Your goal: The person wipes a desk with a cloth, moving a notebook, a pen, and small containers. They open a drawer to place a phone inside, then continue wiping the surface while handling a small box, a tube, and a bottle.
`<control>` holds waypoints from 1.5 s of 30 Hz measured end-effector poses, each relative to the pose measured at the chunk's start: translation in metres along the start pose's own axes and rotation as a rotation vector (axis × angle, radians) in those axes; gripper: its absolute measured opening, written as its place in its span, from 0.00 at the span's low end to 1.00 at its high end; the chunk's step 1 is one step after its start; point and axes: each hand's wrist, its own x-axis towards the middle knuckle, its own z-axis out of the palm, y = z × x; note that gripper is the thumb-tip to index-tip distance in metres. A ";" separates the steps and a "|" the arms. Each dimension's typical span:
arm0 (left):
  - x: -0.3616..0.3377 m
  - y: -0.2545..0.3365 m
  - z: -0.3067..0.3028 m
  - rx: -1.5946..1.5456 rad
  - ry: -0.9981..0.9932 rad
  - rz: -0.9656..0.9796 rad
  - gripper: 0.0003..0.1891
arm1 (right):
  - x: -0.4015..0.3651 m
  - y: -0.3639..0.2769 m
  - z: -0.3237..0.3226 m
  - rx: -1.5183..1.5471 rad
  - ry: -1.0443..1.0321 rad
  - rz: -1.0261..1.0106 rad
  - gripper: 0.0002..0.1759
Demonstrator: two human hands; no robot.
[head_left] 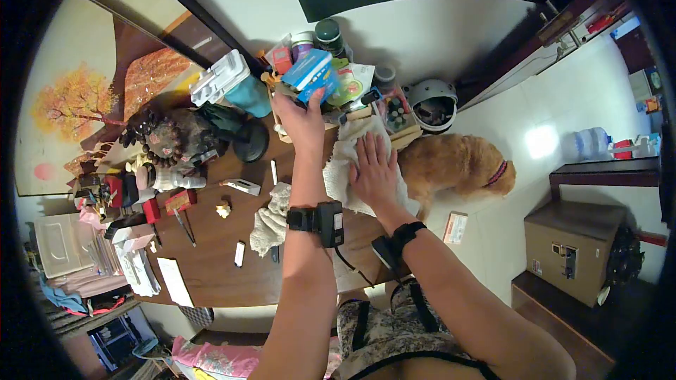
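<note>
My left hand (303, 118) grips a blue packet (311, 70) by its lower edge, raised among the things at the back of the brown table (211, 253). Flat on a folded white cloth (345, 151) at the table's right side lies my right hand (373, 167), fingers stretched out. Behind the blue packet stand a purple-and-white jar (302, 43) and a dark green-lidded container (328, 32). A green-and-white packet (352, 83) leans just right of it. Another crumpled pale cloth (271, 224) rests near my left forearm.
A brown dog (454, 165) stands on the floor right of the table. A white helmet (432, 102) sits behind it. Left on the table are a dark round-based object (251, 142), a white box (243, 186) and a white sheet (174, 281). A safe (574, 250) stands far right.
</note>
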 end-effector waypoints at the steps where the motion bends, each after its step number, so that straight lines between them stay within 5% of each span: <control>1: -0.001 0.001 0.000 0.031 0.027 -0.020 0.34 | 0.001 0.000 0.002 -0.006 -0.003 0.002 0.33; 7: -0.023 0.006 -0.010 0.043 0.209 -0.045 0.38 | 0.005 0.000 0.005 0.006 -0.035 0.034 0.35; 12: -0.024 -0.010 -0.025 0.141 0.150 -0.049 0.31 | 0.007 -0.001 0.004 0.027 -0.093 0.059 0.37; 15: -0.008 -0.022 -0.026 -0.241 0.106 -0.025 0.30 | 0.008 0.000 0.005 0.023 -0.083 0.057 0.36; 23: 0.014 -0.054 -0.014 0.001 -0.214 0.052 0.24 | 0.013 -0.002 0.007 0.000 -0.075 0.065 0.35; 27: 0.022 -0.042 -0.009 0.190 -0.207 -0.153 0.21 | 0.012 -0.002 0.008 0.005 -0.113 0.072 0.37; 28: 0.024 -0.038 -0.008 0.145 -0.145 -0.043 0.21 | 0.013 -0.003 0.007 -0.007 -0.117 0.075 0.37; 32: 0.037 -0.027 -0.004 0.148 -0.082 0.041 0.25 | 0.016 -0.005 0.007 -0.030 -0.070 0.071 0.36; 39: 0.028 -0.014 -0.023 0.039 -0.251 -0.230 0.35 | 0.017 -0.006 0.009 -0.032 -0.082 0.079 0.36; 45: 0.020 -0.018 -0.025 -0.037 -0.270 -0.138 0.51 | 0.017 -0.006 0.010 -0.020 -0.079 0.077 0.35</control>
